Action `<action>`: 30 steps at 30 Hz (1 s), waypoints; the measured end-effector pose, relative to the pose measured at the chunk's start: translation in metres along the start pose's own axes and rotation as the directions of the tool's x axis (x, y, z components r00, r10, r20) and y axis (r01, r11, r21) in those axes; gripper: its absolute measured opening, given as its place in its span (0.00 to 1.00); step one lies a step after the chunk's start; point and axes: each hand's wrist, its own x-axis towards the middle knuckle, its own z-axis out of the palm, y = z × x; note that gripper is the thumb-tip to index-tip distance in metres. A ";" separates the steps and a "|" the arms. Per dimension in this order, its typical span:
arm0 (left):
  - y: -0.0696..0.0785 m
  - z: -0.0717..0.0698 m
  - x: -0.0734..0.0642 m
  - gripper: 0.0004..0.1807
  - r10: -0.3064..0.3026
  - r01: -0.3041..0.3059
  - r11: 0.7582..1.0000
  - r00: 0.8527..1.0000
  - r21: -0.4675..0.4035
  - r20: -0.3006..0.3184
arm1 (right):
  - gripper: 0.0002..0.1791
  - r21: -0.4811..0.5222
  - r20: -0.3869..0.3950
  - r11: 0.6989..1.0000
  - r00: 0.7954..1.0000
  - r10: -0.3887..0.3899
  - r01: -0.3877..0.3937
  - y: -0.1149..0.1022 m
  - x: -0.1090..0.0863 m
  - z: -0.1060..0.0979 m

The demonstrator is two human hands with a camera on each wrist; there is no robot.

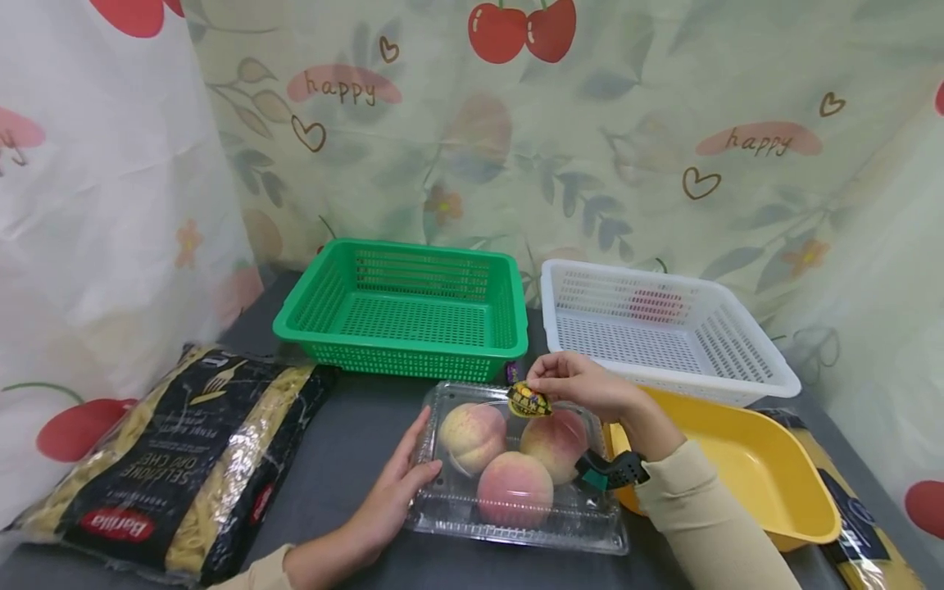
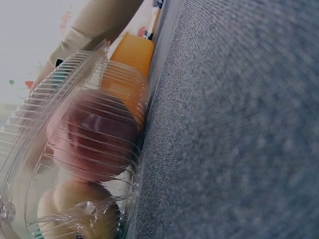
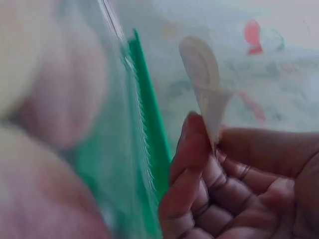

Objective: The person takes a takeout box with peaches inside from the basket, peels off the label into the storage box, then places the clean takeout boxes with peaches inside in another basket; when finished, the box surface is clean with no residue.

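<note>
A clear plastic clamshell box point(image 1: 442, 520) with three peaches point(image 1: 515, 489) inside lies closed on the dark table. Along its left side rests my left hand point(image 1: 387, 500), fingers straight against the wall and thumb at the lid's edge. Above the far part of the lid, my right hand point(image 1: 586, 387) pinches a small black and yellow sticker point(image 1: 528, 400) between thumb and fingertips. The sticker's pale back point(image 3: 212, 107) curls upward in the right wrist view. Through the ribbed side of the box, the left wrist view shows a peach point(image 2: 94, 134) close up.
Behind the box stand a green basket point(image 1: 413, 358) and a white basket point(image 1: 770, 373). A yellow basin point(image 1: 760, 459) sits right of the box, partly behind my right arm. A pasta bag point(image 1: 177, 459) lies at left, another bag point(image 1: 859, 524) at far right. Printed curtains point(image 1: 472, 164) surround the table.
</note>
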 end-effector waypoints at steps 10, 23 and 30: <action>-0.001 0.000 0.001 0.37 0.003 -0.003 1.000 1.000 0.007 -0.016 | 0.12 -0.048 -0.105 0.999 0.994 0.008 -0.013 -0.001 -0.015 -0.016; -0.002 -0.002 0.001 0.37 0.022 -0.022 1.000 1.000 -0.004 0.007 | 0.13 -0.112 -0.257 0.991 0.966 0.039 -0.069 0.013 -0.042 -0.039; -0.002 -0.002 0.001 0.37 0.024 -0.024 1.000 1.000 -0.004 0.013 | 0.14 -0.108 -0.281 0.990 0.958 0.062 -0.096 0.022 -0.053 -0.049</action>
